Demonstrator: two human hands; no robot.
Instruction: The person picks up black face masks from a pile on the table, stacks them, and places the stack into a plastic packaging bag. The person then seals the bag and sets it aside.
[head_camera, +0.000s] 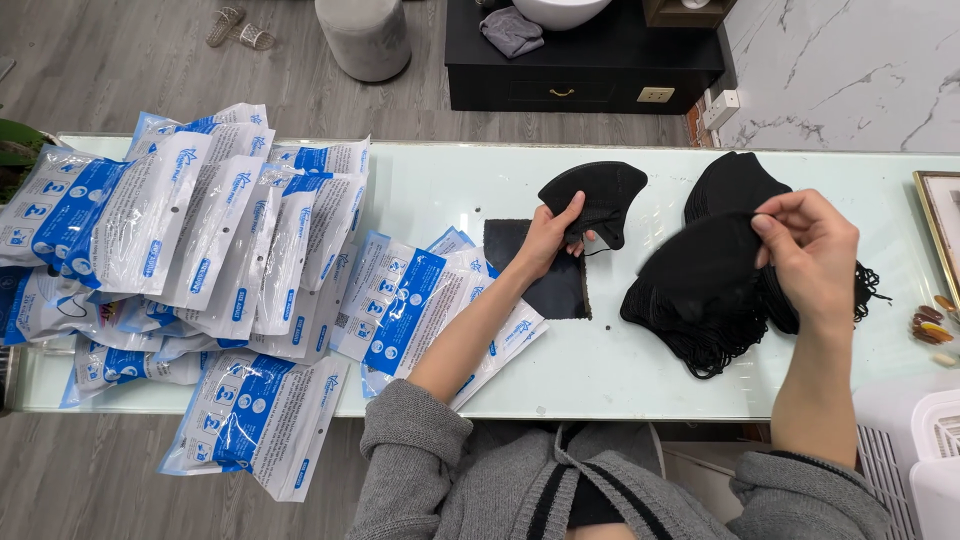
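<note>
My left hand (553, 236) grips a folded black face mask (600, 195) above a flat black square sheet (553, 287) on the glass table. To the right, my right hand (812, 252) pinches the top black mask (700, 265) of a loose pile of black masks (728, 190) with dangling ear loops. A few blue-and-white plastic pouches (415, 305) lie just left of my left forearm.
A large heap of blue-and-white pouches (190, 230) covers the table's left half, one (255, 420) hanging over the front edge. A framed picture (942, 220) and small brown items (930, 325) sit at the right edge. White glass tabletop (600, 380); a white ribbed appliance (925, 450) below right.
</note>
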